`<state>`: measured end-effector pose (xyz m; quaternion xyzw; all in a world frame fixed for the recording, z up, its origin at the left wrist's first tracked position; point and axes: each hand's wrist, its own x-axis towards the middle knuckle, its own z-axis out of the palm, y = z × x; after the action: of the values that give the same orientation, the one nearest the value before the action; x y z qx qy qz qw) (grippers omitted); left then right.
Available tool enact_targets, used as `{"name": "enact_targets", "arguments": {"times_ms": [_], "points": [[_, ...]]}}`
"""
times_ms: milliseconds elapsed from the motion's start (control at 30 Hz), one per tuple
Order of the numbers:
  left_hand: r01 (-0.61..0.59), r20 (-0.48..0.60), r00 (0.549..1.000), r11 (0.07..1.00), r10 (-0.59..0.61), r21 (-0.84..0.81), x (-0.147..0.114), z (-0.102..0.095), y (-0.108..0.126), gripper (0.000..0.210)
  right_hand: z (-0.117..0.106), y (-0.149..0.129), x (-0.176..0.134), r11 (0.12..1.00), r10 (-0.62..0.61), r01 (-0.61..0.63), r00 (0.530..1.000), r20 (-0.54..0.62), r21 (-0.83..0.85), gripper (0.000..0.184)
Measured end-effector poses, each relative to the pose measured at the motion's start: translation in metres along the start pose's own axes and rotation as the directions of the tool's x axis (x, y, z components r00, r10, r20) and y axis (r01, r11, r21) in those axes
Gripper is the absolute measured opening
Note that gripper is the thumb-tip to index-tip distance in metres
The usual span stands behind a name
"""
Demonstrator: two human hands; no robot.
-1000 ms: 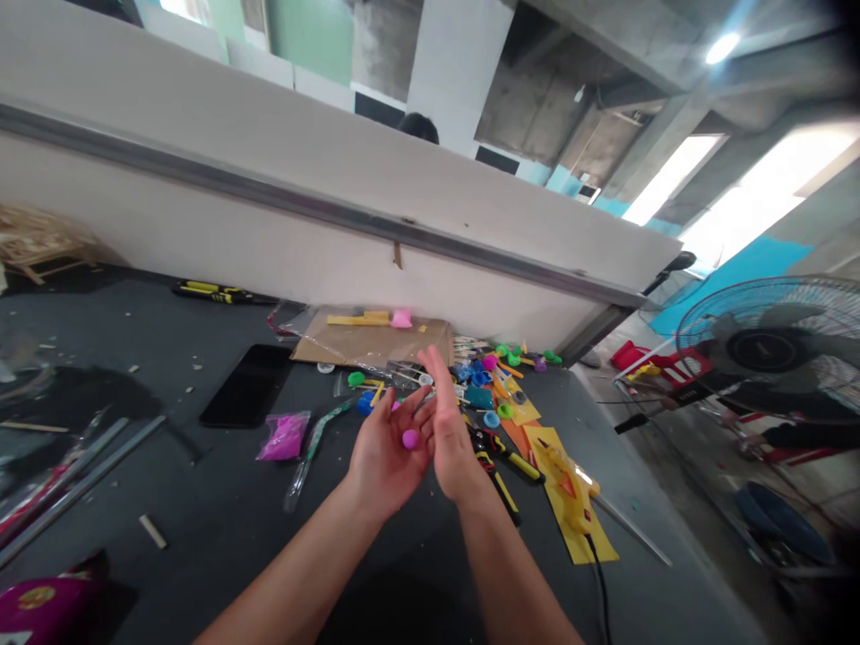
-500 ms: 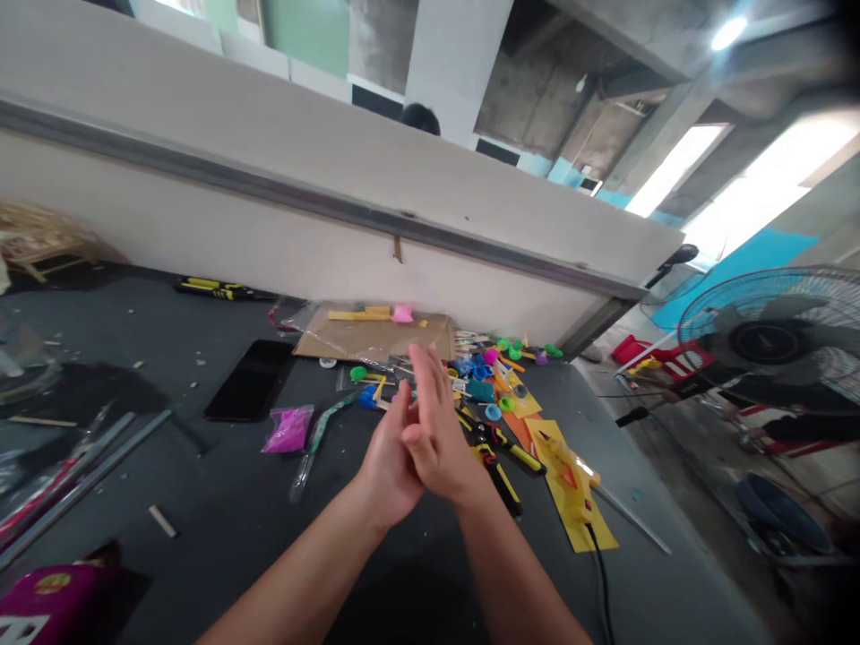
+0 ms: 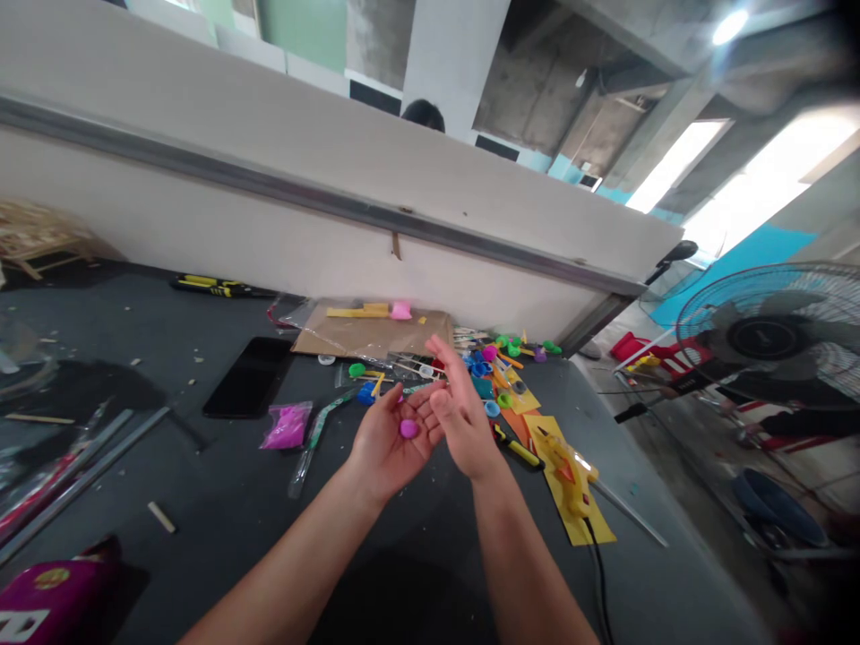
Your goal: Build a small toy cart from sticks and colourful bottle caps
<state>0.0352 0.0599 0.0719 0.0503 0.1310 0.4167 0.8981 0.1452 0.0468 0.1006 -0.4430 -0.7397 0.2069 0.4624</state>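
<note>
A small magenta ball of modelling clay (image 3: 408, 429) rests on the upturned palm of my left hand (image 3: 393, 443). The fingers of that hand are half curled and point away from me. My right hand (image 3: 463, 421) is open, held on edge beside the left fingers with nothing in its palm. Both hands are above the dark table (image 3: 235, 520). To their left lies a clear bag of magenta clay (image 3: 287, 425), with a thin clear sleeve with a green pattern (image 3: 319, 430) next to it.
A black phone (image 3: 247, 378) lies to the left. Behind my hands is a cardboard sheet (image 3: 363, 336). Coloured clay pieces (image 3: 480, 363) and plier handles (image 3: 519, 448) lie to the right, near a yellow glue gun (image 3: 571, 479) with a cord. A fan (image 3: 766, 336) stands beyond the table edge.
My palms, pressed together before, have come apart. The right hand has lifted off to the right, and the magenta clay ball now shows on my left palm.
</note>
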Motion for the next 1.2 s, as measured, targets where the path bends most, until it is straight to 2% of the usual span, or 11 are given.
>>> {"name": "enact_targets", "arguments": {"times_ms": [67,133,267,433,500,600,700,767,900,1067,1200], "points": [[-0.058,-0.02,0.998,0.998,0.058,0.002,-0.001,0.002,0.006,0.045,-0.005,0.001,0.002,0.999,0.002,-0.001,1.0,0.027,-0.042,0.043],[-0.104,-0.051,0.993,0.994,0.106,0.033,-0.005,0.006,0.011,0.043,-0.006,-0.001,0.003,0.988,-0.029,0.044,0.994,0.104,-0.146,0.032],[-0.137,-0.123,0.98,0.981,0.154,0.138,-0.013,0.013,0.018,0.042,0.001,-0.009,0.003,0.934,-0.076,0.135,0.98,0.186,-0.331,0.032],[-0.131,-0.107,0.981,0.958,0.163,0.255,-0.017,0.015,0.023,0.036,0.001,-0.011,0.002,0.89,-0.12,0.163,0.985,0.126,-0.425,0.011],[-0.153,-0.06,0.981,0.923,0.186,0.354,-0.016,0.012,0.024,0.027,-0.003,-0.008,0.003,0.87,-0.152,0.166,0.986,0.068,-0.464,0.013],[-0.186,-0.007,0.973,0.809,0.229,0.557,-0.015,0.005,0.027,0.019,-0.006,-0.001,0.003,0.838,-0.185,0.167,0.983,0.017,-0.519,0.018],[-0.193,0.006,0.965,0.696,0.261,0.692,-0.013,-0.001,0.03,0.021,-0.005,0.003,0.003,0.83,-0.201,0.174,0.98,0.007,-0.529,0.018],[-0.201,0.009,0.96,0.667,0.28,0.718,-0.013,-0.002,0.031,0.02,-0.005,0.003,0.004,0.843,-0.202,0.179,0.979,0.009,-0.508,0.018],[-0.175,-0.024,0.961,0.675,0.274,0.716,-0.014,-0.001,0.035,0.017,-0.008,0.003,0.005,0.888,-0.176,0.175,0.984,0.036,-0.426,0.024],[-0.14,-0.038,0.971,0.693,0.235,0.707,-0.015,-0.002,0.039,0.017,-0.008,0.006,0.006,0.904,-0.156,0.16,0.987,0.043,-0.397,0.015],[-0.149,-0.017,0.973,0.69,0.228,0.708,-0.014,-0.005,0.041,0.014,-0.007,0.006,0.005,0.898,-0.148,0.148,0.988,0.033,-0.413,0.015]]}}
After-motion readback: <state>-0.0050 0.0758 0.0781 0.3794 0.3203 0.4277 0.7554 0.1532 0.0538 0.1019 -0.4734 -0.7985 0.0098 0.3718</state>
